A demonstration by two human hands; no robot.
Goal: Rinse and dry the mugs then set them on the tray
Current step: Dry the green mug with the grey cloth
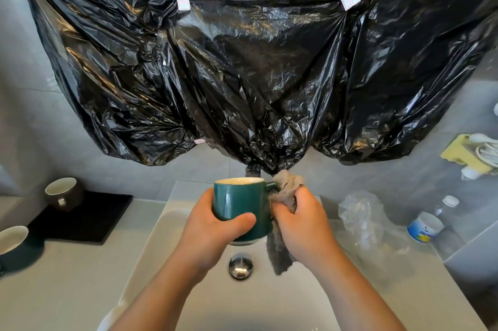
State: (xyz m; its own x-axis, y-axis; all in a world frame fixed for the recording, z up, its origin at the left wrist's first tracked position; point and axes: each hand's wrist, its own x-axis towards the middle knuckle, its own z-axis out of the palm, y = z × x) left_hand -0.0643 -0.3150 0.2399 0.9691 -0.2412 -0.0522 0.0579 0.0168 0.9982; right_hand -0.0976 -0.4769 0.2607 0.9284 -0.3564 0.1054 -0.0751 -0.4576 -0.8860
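The left grip (213,223) is wrapped round the body of the green mug (237,201), thumb across the near wall and fingers hidden behind, holding it upright. This steadies the mug so the other side can be worked. The right grip (301,220), just beside it, is curled tight on a grey cloth (287,182) and presses the bunched cloth against the mug's handle side. The loose tail of the cloth hangs down below the wrist.

Both grips hold the mug in the air over the white sink (161,236), with the drain (241,266) directly beneath them, probably so any drips fall into the basin and not onto the desk (67,290). This looks like the drying step for this mug. No running water shows.

Well to the left of the left grip, a black tray (89,217) lies on the desk with a brown mug (63,193) standing upright at its far corner. Another dark mug (13,244) stands on the desk nearer the camera, just off the tray. I cannot tell whether that one has been rinsed.

To the right of the right grip lie a crumpled clear bag (363,217) and a plastic bottle (431,223). Beyond both grips, black plastic sheeting (256,61) covers the wall.

The tray's open surface suggests the green mug will go there once it is dry.
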